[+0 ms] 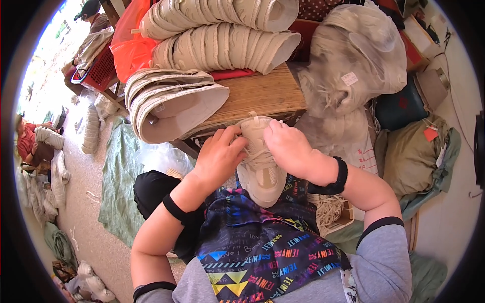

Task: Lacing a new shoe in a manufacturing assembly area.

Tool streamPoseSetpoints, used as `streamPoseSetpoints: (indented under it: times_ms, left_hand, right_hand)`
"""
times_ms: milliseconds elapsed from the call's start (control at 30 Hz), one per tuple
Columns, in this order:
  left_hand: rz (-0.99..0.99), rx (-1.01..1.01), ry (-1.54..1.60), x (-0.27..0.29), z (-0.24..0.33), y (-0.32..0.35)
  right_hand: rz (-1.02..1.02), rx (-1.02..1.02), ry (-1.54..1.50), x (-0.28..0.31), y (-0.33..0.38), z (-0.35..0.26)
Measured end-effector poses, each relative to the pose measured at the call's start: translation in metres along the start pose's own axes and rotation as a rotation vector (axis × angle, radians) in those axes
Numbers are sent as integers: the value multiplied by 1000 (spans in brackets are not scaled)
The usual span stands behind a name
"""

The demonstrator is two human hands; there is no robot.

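In front of my apron, at the near edge of the wooden table, a beige sneaker upper (267,179) points its toe toward me. Pale laces cross its middle, and a pull loop stands up at its far end. My left hand (221,153) is closed at the left edge of the upper, thumb and fingers pinched beside the laces. On the other side my right hand (289,147) curls its fingers over the right edge near the opening. The fingertips of both hands are partly hidden, so the exact hold on the laces does not show.
Nested stacks of beige uppers (222,50) lie on the wooden table (265,96). A clear plastic bag of uppers (353,55) stands at its right. Loose laces fill a box (345,218) by my right side. A green sheet (118,177) covers floor at left; other people sit farther off.
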State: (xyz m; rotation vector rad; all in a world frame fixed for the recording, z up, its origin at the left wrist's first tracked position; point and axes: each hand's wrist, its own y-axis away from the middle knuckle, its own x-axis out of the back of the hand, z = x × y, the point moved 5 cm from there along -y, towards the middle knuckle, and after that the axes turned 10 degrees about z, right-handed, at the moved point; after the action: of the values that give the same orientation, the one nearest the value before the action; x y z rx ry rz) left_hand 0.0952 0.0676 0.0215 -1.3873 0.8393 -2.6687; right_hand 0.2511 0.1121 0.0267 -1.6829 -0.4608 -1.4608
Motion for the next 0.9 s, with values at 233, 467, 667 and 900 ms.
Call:
streamPoseSetpoints:
  times_ms: [233, 467, 667, 900]
  left_hand:
    - [-93, 87, 30, -18, -5, -4]
    - [167, 230, 197, -15, 4, 2]
    - [100, 235, 833, 51, 49, -25]
    - [210, 682, 1054, 20, 9, 8]
  right_hand:
    - [-46, -151, -249, -12, 0, -4]
    - [78, -251, -404, -12, 3, -1]
    - [176, -229, -577, -5, -2, -1]
    - [159, -32, -361, 2, -10, -16]
